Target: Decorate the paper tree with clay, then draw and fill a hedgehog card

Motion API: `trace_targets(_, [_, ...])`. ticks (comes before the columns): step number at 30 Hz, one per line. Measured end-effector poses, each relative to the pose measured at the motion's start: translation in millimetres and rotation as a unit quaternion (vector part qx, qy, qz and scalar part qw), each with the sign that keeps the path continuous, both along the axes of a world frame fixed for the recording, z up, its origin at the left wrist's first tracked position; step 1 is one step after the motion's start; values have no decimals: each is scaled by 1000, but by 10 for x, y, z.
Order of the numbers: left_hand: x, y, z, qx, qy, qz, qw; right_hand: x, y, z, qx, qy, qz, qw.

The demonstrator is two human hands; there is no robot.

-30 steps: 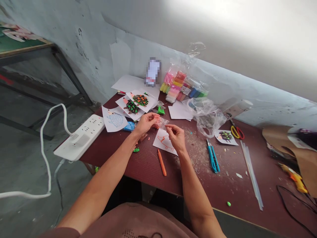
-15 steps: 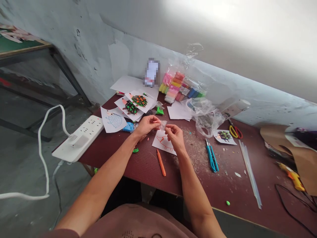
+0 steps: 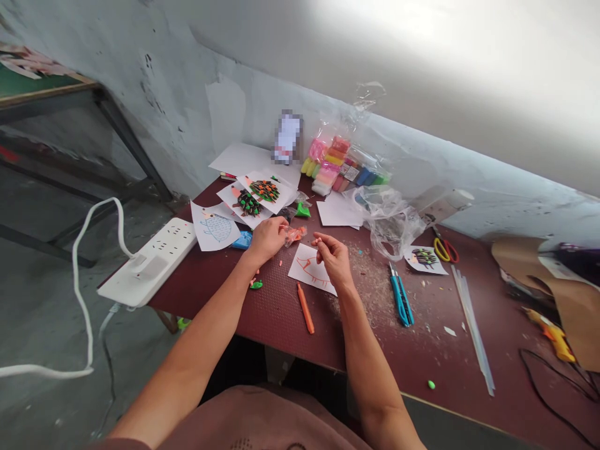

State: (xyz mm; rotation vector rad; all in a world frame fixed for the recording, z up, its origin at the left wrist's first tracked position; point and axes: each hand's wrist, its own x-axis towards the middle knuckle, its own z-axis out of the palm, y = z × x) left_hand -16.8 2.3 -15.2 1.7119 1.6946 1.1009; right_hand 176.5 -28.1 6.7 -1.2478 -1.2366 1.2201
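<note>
Farther left than 0.5 s ago in the head view, the left hand [image 3: 268, 239] has drawn away from the right hand [image 3: 334, 255], and the clear packet with orange contents [image 3: 296, 234], which sat between both hands then, now lies at the left fingertips only. Those fingers curl down against its near end, though whether they grip it I cannot tell, while the right thumb and forefinger pinch a small pale-pink bit [image 3: 317, 238] above the sheet with an orange drawing [image 3: 307, 265], just beside the packet.

Maroon table [image 3: 274, 312], papers [image 3: 338, 209], orange marker [image 3: 305, 307]
</note>
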Motion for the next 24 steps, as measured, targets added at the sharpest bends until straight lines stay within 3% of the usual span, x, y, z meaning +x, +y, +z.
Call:
trace_targets(6, [12,-1,42,60,39,1,997,-8,-27,37,3,-2,15,1000])
trace_targets(9, [53,-40,161,120,-13,6,993,-21,-39,52,8,-12,22,1000])
trace_targets(12, [115,-103,261,40,-146,-85,985,-44,-49,51,18,-24,19,999])
trace_targets(16, [165,-171,321,-128,-232,-257,929,-68,-65,50,45,-47,-5,998])
trace_targets(19, [160,-186,350,-159,-271,-282,907,-64,-78,70,42,-39,3,998])
trace_targets(24, [139,-176,357,-161,-298,-270,902,-28,-69,80,50,-50,23,997])
